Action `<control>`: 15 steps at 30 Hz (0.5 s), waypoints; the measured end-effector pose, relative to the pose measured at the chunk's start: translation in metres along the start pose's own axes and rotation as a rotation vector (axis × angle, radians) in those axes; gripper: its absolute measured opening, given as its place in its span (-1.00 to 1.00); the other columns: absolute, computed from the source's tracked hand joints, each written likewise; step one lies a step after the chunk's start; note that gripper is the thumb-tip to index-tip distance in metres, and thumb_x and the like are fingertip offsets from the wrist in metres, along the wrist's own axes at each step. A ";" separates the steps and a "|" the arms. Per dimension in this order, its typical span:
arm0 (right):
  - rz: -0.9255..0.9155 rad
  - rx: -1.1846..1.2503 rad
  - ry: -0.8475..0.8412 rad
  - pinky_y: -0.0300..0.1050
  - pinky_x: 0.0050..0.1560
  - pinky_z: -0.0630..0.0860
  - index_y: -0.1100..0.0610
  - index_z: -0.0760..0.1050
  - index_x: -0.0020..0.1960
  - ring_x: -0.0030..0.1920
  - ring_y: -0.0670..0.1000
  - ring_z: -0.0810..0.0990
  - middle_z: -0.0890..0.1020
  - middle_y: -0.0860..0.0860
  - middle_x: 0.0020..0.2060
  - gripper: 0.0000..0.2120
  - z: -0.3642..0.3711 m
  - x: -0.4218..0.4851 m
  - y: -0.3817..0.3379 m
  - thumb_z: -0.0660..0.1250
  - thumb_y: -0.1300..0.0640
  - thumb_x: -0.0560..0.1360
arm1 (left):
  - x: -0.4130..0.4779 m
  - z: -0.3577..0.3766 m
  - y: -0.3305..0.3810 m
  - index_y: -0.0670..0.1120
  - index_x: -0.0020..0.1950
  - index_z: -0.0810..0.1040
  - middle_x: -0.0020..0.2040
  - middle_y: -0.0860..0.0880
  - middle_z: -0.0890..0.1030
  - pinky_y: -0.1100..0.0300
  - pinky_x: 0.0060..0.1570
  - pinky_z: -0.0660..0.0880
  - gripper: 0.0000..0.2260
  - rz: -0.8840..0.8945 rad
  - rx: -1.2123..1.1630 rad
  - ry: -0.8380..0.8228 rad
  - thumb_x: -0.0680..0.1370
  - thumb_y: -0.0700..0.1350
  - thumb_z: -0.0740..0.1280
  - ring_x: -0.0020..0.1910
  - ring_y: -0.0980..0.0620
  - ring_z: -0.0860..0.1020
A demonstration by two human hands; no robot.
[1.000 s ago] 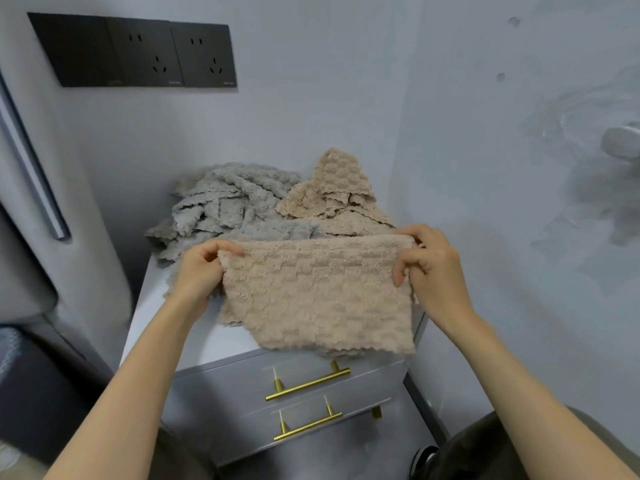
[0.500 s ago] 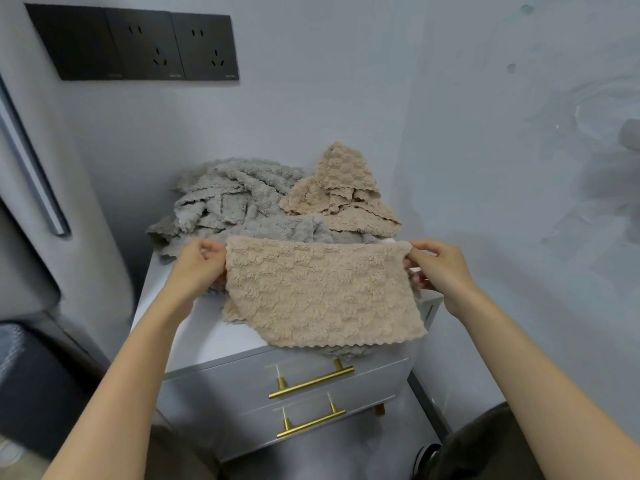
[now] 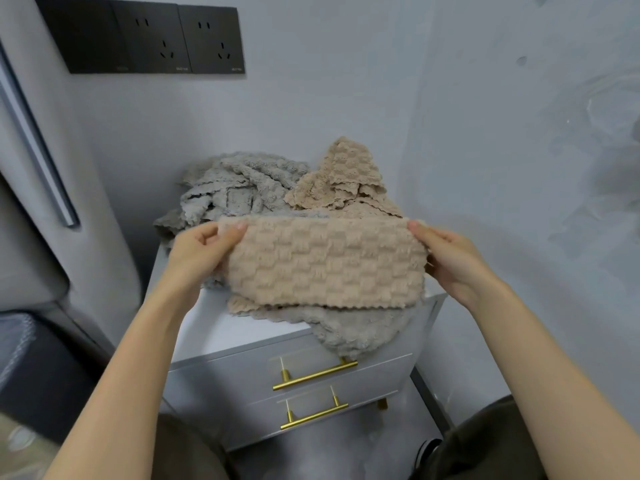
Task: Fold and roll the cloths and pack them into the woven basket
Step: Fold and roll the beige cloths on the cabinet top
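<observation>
The folded beige waffle-textured cloth was held as a wide horizontal band above the front part of the white two-drawer cabinet, with its folded edge uppermost and its scalloped hem along the bottom; the left hand gripped the upper left corner, thumb laid on the near face and fingers curled behind the fabric; the right hand gripped the upper right corner, thumb on the top edge and the remaining fingers hidden behind the right end of the cloth. The band was stretched fairly flat between the two hands and sat roughly level. A second scalloped beige edge showed just below the lower left of the band; whether it belonged to the same cloth could not be determined. Beneath the held cloth, a grey plush cloth lay on the cabinet top and hung over the front edge, reaching the upper brass bar handle; the lower brass bar handle was fully exposed on the second drawer. Behind the held cloth, a heap of crumpled grey cloths occupied the rear left of the cabinet top; a crumpled beige cloth rested beside it at the rear right, touching the heap and leaning toward the corner of the pale grey wall. A black triple socket panel was mounted on that wall, above and to the left of the heap.
</observation>
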State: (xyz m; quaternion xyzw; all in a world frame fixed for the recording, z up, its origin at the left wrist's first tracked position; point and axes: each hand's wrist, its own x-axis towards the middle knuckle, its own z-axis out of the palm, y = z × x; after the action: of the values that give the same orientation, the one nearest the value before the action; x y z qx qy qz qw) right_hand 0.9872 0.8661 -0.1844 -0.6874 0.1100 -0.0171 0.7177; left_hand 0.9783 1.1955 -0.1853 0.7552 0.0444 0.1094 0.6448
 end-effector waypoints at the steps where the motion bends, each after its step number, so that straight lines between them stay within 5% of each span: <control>1: -0.007 0.035 0.000 -0.18 -0.10 0.57 0.12 0.65 -0.08 -0.24 -0.09 0.68 0.72 -0.02 -0.21 -0.82 -0.001 0.001 -0.002 0.45 0.00 0.45 | 0.003 0.002 0.003 -0.03 -0.18 0.64 -0.38 0.10 0.65 0.41 -0.46 0.42 -0.86 0.034 -0.030 0.032 0.47 0.03 0.43 -0.41 0.23 0.56; 4: -0.013 0.047 0.016 -0.22 -0.17 0.57 0.10 0.65 -0.08 -0.22 -0.09 0.68 0.72 -0.01 -0.20 -0.84 0.001 0.005 -0.002 0.44 0.02 0.45 | 0.006 0.009 0.003 -0.03 -0.17 0.65 -0.36 0.13 0.66 0.44 -0.43 0.44 -0.89 0.076 -0.047 0.070 0.49 -0.01 0.42 -0.39 0.28 0.58; 8: 0.033 -0.004 -0.017 -0.26 -0.26 0.54 0.15 0.58 0.17 -0.22 -0.10 0.67 0.71 -0.03 -0.18 -0.70 0.002 0.009 0.001 0.44 0.09 0.46 | 0.016 0.015 -0.010 -0.18 -0.08 0.64 -0.37 0.06 0.59 0.36 -0.45 0.40 -0.78 0.014 0.095 0.035 0.51 -0.01 0.40 -0.44 0.20 0.50; 11: 0.070 -0.216 -0.053 -0.10 0.05 0.53 0.07 0.42 0.38 0.09 0.03 0.61 0.62 0.06 0.13 -0.45 0.000 0.012 0.006 0.48 0.09 0.43 | 0.022 0.016 -0.018 -0.14 0.07 0.62 -0.37 0.12 0.59 0.42 -0.48 0.36 -0.78 -0.032 0.136 -0.014 0.52 -0.03 0.38 -0.46 0.25 0.50; 13: 0.085 -0.311 -0.070 -0.02 0.07 0.55 0.07 0.39 0.35 0.10 0.11 0.61 0.63 0.11 0.09 -0.46 0.004 0.011 0.008 0.49 0.14 0.43 | 0.025 0.016 -0.021 -0.13 0.19 0.58 -0.17 0.02 0.64 0.36 -0.37 0.40 -0.69 -0.036 0.164 -0.016 0.52 -0.01 0.39 -0.26 0.14 0.56; 15: 0.058 -0.332 -0.056 -0.15 -0.09 0.60 0.09 0.45 0.14 -0.09 0.01 0.65 0.65 0.06 -0.12 -0.70 0.006 0.013 0.010 0.44 0.22 0.46 | 0.025 0.016 -0.022 -0.09 0.19 0.54 -0.02 -0.03 0.62 0.29 -0.27 0.43 -0.70 -0.028 0.210 -0.016 0.51 0.00 0.40 -0.12 0.08 0.58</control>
State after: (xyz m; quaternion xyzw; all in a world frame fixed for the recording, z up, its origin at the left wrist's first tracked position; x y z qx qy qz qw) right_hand 0.9993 0.8706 -0.1962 -0.7934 0.1109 0.0411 0.5972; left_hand 1.0080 1.1889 -0.2065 0.8187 0.0608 0.0890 0.5640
